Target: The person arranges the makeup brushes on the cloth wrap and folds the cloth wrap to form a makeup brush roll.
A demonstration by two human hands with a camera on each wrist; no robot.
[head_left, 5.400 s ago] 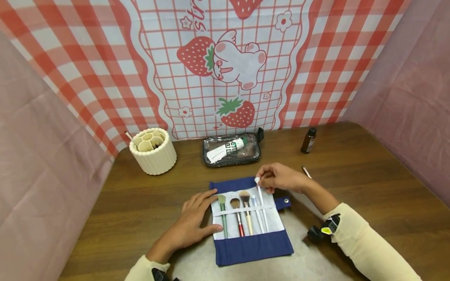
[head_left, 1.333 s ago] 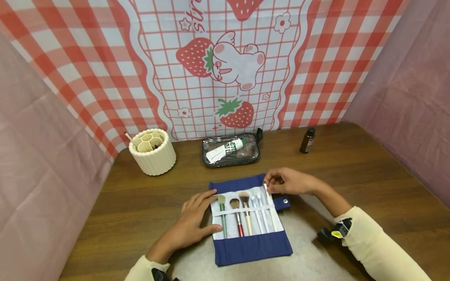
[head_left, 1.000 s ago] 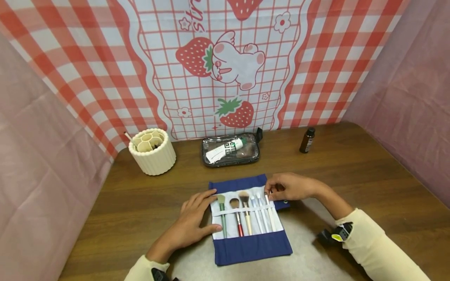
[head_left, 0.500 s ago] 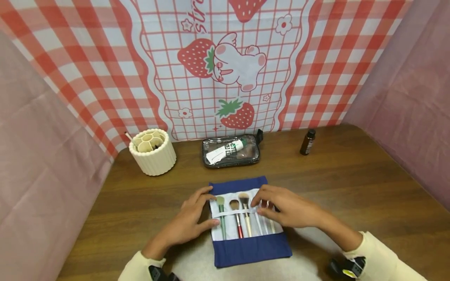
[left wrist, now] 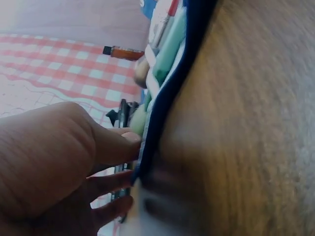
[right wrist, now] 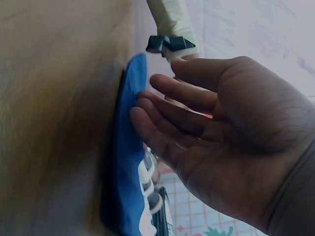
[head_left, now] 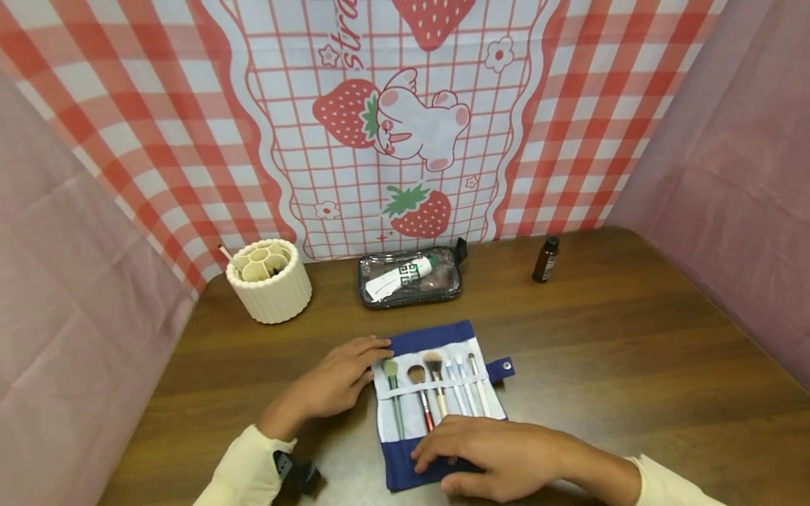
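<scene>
A navy makeup brush roll lies unrolled on the table, its pale lining showing. Several makeup brushes are tucked under its white strap, among them a green one, a red-handled one and slim white ones. My left hand touches the roll's upper left corner, fingers over the top and thumb against the side edge. Over the lower navy pocket, my right hand hovers palm down, hiding some brush handles. In the right wrist view its loosely bent fingers hold nothing beside the blue fabric.
Behind the roll sits a clear black-edged pouch with a white tube inside. A cream ribbed holder stands at the back left, a dark bottle at the back right. The roll's snap tab sticks out to the right.
My right hand placed a slim brush in the rightmost slot, released it, then moved down over the lower pocket. My left hand shifted toward the upper left corner. The loose brush has left the table.
</scene>
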